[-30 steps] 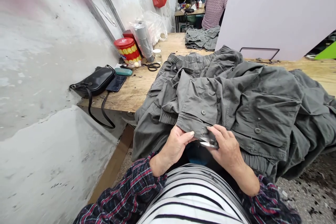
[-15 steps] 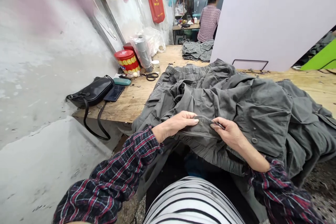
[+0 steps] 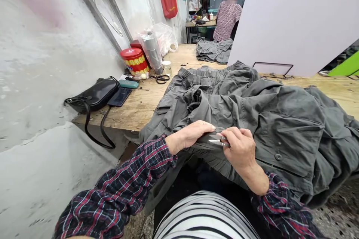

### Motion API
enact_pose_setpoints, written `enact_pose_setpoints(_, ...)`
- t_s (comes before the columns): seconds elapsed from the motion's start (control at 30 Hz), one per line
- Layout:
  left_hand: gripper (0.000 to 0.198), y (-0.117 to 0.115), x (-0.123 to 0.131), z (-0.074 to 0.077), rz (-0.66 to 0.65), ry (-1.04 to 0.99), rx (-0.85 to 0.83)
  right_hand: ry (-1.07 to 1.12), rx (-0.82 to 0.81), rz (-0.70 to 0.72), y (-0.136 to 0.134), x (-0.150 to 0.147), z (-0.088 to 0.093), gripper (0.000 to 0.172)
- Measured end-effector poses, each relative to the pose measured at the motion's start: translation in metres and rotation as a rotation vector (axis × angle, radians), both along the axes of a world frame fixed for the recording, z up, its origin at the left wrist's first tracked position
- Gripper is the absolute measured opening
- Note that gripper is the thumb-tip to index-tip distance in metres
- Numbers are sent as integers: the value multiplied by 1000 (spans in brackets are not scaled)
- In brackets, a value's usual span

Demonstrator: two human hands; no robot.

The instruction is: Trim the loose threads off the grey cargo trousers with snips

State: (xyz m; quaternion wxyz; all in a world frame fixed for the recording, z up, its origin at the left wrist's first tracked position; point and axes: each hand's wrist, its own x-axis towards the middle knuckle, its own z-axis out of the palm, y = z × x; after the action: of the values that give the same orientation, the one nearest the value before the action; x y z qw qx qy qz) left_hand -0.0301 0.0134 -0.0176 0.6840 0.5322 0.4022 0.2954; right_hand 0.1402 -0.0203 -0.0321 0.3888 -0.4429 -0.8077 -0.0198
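Grey trousers (image 3: 224, 108) with a gathered elastic waistband lie bunched over the near edge of the table. My left hand (image 3: 196, 134) pinches a strip of their cloth between thumb and fingers. Closed around small thread snips (image 3: 214, 140), my right hand (image 3: 241, 147) is just to the right of the left one. The bright blade points left over the cloth by the left fingertips; most of the tool is hidden in the fingers. A button (image 3: 278, 157) shows on the cloth right of my right hand.
On the wooden table (image 3: 131, 114), at left, are a black bag (image 3: 97, 95), a phone (image 3: 119, 97), black scissors (image 3: 160, 79) and a red tin (image 3: 135, 61). Folded grey garments (image 3: 214, 50) lie farther back. A white board (image 3: 288, 22) stands at right. A person (image 3: 226, 18) is beyond the table.
My right hand has turned and moved left toward the left hand, bringing the snips' blade over the cloth. The left hand still pinches the cloth. The view has shifted slightly.
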Motion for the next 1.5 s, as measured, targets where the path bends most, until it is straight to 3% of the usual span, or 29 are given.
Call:
enact_pose_setpoints(0.13, 24, 1, -3, -2, -19, -64, -82, 301, -677, 274, -10, 18, 10, 29)
enact_pose_setpoints(0.2, 22, 2, -4, -2, 3, -83, -110, 352, -838, 312, -15, 30, 13, 36)
enact_pose_setpoints(0.27, 21, 2, -3, -2, 42, -102, -132, 252, -735, 139, -20, 38, 10, 37)
enact_pose_setpoints(0.37, 20, -1, -2, -3, 100, -157, -168, -71, -421, -95, -24, 41, -2, 33)
enact_pose_setpoints(0.47, 19, -4, -1, -6, 151, -213, -187, -247, -188, -146, -25, 37, -14, 30)
enact_pose_setpoints(0.57, 18, -5, -2, -8, 156, -224, -194, -315, -65, -180, -21, 33, -17, 27)
enact_pose_setpoints(0.8, 18, -4, -3, -11, 124, -206, -158, -378, -11, -125, -17, 34, -8, 25)
enact_pose_setpoints(1.17, 20, -7, 0, 0, 69, -125, -63, -355, -55, -10, -17, 28, -4, 29)
enact_pose_setpoints(1.4, 20, -3, -1, 4, 4, -119, -123, -261, -40, 62, -10, 29, 11, 33)
enact_pose_setpoints(1.5, 34, -3, -1, 9, -1, -150, -105, -166, -51, 86, -5, 18, 13, 21)
